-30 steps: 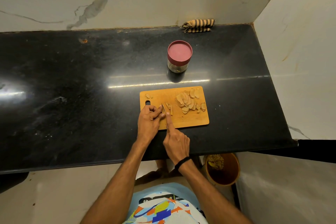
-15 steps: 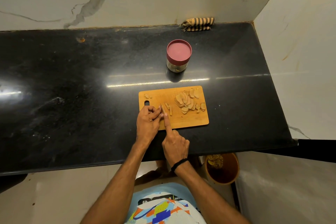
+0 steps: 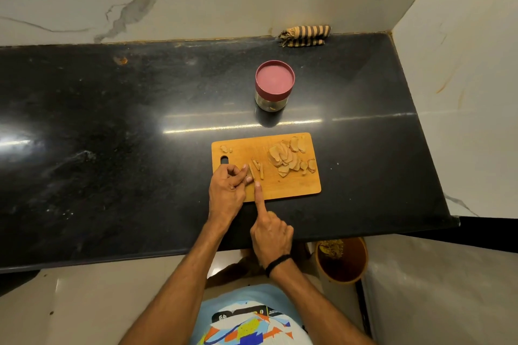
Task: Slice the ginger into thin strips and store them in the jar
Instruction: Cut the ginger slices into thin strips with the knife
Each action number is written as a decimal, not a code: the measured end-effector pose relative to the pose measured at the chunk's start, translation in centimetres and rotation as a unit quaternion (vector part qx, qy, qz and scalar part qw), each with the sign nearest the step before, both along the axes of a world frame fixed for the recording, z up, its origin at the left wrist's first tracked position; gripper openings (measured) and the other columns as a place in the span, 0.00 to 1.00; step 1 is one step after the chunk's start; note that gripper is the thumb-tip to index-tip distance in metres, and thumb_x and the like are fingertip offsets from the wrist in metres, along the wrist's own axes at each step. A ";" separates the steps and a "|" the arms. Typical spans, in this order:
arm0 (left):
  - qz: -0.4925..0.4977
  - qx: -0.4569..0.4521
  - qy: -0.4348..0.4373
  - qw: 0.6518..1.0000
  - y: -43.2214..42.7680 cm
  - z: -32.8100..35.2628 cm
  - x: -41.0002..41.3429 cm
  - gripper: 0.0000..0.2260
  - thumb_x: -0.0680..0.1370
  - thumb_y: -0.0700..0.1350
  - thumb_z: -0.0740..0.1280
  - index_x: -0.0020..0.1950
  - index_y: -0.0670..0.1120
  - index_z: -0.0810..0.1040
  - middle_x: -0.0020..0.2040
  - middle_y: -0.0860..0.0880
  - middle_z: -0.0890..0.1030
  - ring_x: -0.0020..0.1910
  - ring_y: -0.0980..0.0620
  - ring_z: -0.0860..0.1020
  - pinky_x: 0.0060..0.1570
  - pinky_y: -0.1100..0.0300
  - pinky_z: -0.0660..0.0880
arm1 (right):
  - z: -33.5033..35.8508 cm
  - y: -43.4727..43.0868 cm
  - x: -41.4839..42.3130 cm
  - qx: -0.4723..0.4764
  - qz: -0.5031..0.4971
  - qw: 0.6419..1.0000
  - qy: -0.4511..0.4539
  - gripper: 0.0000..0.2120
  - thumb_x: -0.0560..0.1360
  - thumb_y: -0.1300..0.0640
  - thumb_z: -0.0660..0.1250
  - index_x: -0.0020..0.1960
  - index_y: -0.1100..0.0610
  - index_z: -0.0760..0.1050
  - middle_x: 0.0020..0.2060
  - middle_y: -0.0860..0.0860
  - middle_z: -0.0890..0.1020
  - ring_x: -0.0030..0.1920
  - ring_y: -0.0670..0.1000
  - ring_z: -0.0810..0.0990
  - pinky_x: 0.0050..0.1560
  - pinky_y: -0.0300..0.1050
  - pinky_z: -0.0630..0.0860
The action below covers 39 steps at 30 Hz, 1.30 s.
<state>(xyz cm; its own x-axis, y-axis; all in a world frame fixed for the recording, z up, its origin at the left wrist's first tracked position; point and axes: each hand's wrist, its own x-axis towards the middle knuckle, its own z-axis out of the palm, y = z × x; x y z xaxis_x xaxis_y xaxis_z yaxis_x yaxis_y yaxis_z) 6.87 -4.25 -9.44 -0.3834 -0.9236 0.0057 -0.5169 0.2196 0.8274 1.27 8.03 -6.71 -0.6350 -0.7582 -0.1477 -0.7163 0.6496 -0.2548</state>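
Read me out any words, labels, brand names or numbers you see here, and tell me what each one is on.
Nothing here can be quoted.
Black patch on the shirt: a small white logo and a line of print, too small and blurred to read.
Jar: no label or writing shows on its lid or side.
Cutting board: no writing shows.

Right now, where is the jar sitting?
In the head view the jar stands on the black counter, right of centre, just beyond the far edge of the cutting board, with the striped cloth behind it.
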 end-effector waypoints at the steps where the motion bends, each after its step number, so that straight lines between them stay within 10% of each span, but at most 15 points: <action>1: -0.003 0.000 -0.001 1.000 -0.1 -0.1 0.0 0.08 0.78 0.47 0.72 0.50 0.42 0.82 0.44 0.54 0.74 0.43 0.57 0.75 0.39 0.66 0.74 | -0.1 -0.4 -0.1 -0.003 -0.003 1.000 -0.002 0.43 0.66 0.63 0.73 0.78 0.47 0.61 0.23 0.48 0.63 0.21 0.46 0.59 0.22 0.41 0.59; 19: -0.008 0.049 0.005 0.999 -0.5 0.6 0.5 0.11 0.75 0.47 0.76 0.56 0.47 0.85 0.47 0.53 0.77 0.48 0.59 0.75 0.44 0.69 0.74 | -0.3 0.6 -1.6 -0.079 -0.014 0.990 -0.119 0.29 0.80 0.58 0.63 0.79 0.47 0.59 0.23 0.43 0.63 0.21 0.42 0.58 0.24 0.34 0.52; 22: -0.011 0.052 0.012 0.999 -0.6 0.7 0.6 0.11 0.75 0.47 0.76 0.57 0.49 0.85 0.47 0.53 0.77 0.48 0.59 0.75 0.45 0.66 0.76 | 0.2 0.3 -2.1 -0.075 -0.022 0.982 -0.171 0.25 0.83 0.52 0.56 0.78 0.40 0.54 0.25 0.46 0.71 0.24 0.45 0.68 0.26 0.38 0.64; 27: -0.011 0.050 0.006 0.999 -0.5 0.9 0.7 0.10 0.75 0.47 0.76 0.54 0.48 0.85 0.47 0.53 0.77 0.48 0.60 0.75 0.43 0.69 0.74 | -0.5 0.3 -3.4 -0.155 -0.130 0.888 -0.413 0.20 0.83 0.53 0.59 0.68 0.32 0.68 0.43 0.42 0.78 0.38 0.44 0.75 0.41 0.36 0.73; 30: -0.011 0.052 0.004 0.999 -0.5 1.0 0.7 0.09 0.75 0.47 0.76 0.54 0.48 0.85 0.47 0.54 0.76 0.49 0.60 0.75 0.43 0.71 0.73 | -1.0 0.8 -3.4 -0.164 -0.177 0.845 -0.478 0.19 0.83 0.56 0.60 0.67 0.36 0.73 0.30 0.35 0.74 0.30 0.42 0.69 0.31 0.39 0.69; 39: -0.020 0.043 0.001 0.999 -0.6 1.2 0.6 0.12 0.75 0.47 0.75 0.58 0.49 0.84 0.47 0.54 0.76 0.49 0.61 0.74 0.45 0.73 0.72 | 1.2 0.2 -2.0 -0.155 -0.040 0.959 -0.235 0.24 0.83 0.55 0.59 0.77 0.42 0.60 0.25 0.44 0.68 0.25 0.45 0.67 0.27 0.34 0.64</action>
